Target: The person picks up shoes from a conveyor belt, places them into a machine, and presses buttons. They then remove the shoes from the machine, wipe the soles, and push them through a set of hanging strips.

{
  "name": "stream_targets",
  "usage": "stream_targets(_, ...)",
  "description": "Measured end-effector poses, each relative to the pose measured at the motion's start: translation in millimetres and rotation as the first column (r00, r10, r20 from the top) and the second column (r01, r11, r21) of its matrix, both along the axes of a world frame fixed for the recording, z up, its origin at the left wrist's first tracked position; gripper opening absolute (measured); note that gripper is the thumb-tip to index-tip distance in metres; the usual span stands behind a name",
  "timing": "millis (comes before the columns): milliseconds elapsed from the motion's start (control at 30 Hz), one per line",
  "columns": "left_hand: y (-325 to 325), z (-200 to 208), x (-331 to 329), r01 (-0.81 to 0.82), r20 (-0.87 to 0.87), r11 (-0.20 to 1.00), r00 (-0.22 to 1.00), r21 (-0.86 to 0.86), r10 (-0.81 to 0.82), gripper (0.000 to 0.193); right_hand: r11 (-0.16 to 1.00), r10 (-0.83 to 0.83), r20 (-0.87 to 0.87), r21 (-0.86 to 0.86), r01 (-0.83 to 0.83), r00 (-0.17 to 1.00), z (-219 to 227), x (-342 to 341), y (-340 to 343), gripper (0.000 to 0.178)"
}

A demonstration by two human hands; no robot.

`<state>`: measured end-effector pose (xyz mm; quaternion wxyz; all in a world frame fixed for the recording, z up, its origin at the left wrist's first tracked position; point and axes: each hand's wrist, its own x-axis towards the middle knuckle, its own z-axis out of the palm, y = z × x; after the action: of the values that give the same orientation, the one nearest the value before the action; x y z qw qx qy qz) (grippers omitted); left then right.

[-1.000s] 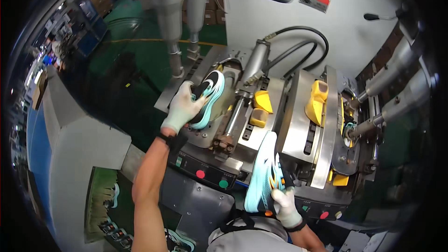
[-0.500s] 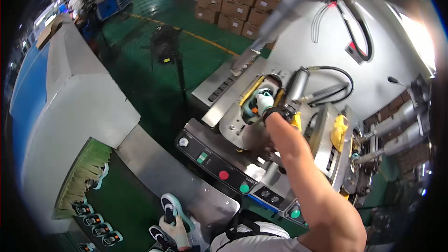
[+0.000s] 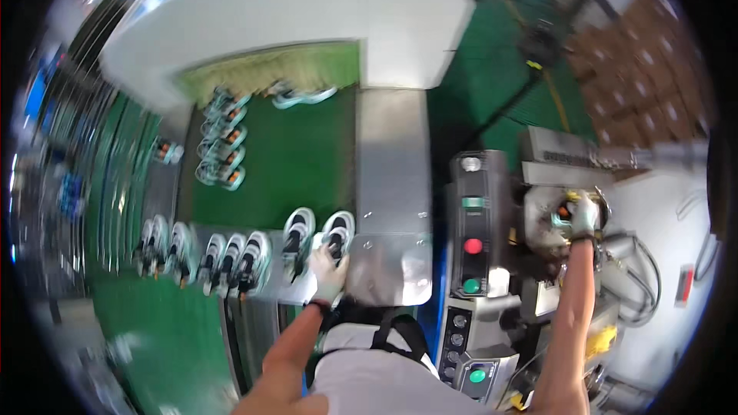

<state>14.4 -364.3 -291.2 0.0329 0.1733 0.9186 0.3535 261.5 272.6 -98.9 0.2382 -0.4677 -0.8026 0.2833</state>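
My gloved left hand [image 3: 327,273] grips the heel end of a black-and-white sneaker [image 3: 338,232] with a pale mint sole, at the front edge of the green conveyor belt [image 3: 296,161]. A matching sneaker [image 3: 298,232] stands just left of it. Far to the right, my gloved right hand [image 3: 586,217] reaches into the metal well of a press machine [image 3: 542,219]. Its fingers, blurred, seem closed on a mint-coloured shoe [image 3: 565,212] with an orange patch, mostly hidden by the hand and the well.
Several sneakers [image 3: 252,261] line the metal ledge to the left. More shoes [image 3: 231,155] lie on the belt before a fringed tunnel opening [image 3: 284,69]. A control panel [image 3: 472,223] with red and green buttons stands between my arms. Cartons [image 3: 638,77] are stacked at far right, beyond a fan [image 3: 538,46].
The view has swung left toward the belt. The sneaker at my left hand, tilted before, now lies lined up beside its mate. My right hand is still inside the press machine.
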Motion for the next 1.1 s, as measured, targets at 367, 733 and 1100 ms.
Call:
stream_targets(367, -149.7, 35.1, -126.0, -0.117, 0.142, 0.921, 0.987, 0.371, 0.069, 0.051, 0.921, -0.098, 0.811, 0.294, -0.257, 0.577, -145.0, -20.0, -399.1, 0.086)
stream_targets(733, -304.4, -47.7, -385.0, -0.205, -0.168, 0.965, 0.97, -0.162, 0.177, 0.053, 0.991, 0.068, 0.577, 0.058, -0.124, 0.814, -92.8, -65.0, -483.9, 0.083)
stream_targets(1100, -233.3, 22.8, -370.6, 0.247, -0.196, 0.968, 0.948, -0.041, -0.25, 0.023, 0.87, 0.35, 0.114, -0.408, -0.278, 0.93, -20.7, -254.5, -621.4, 0.073)
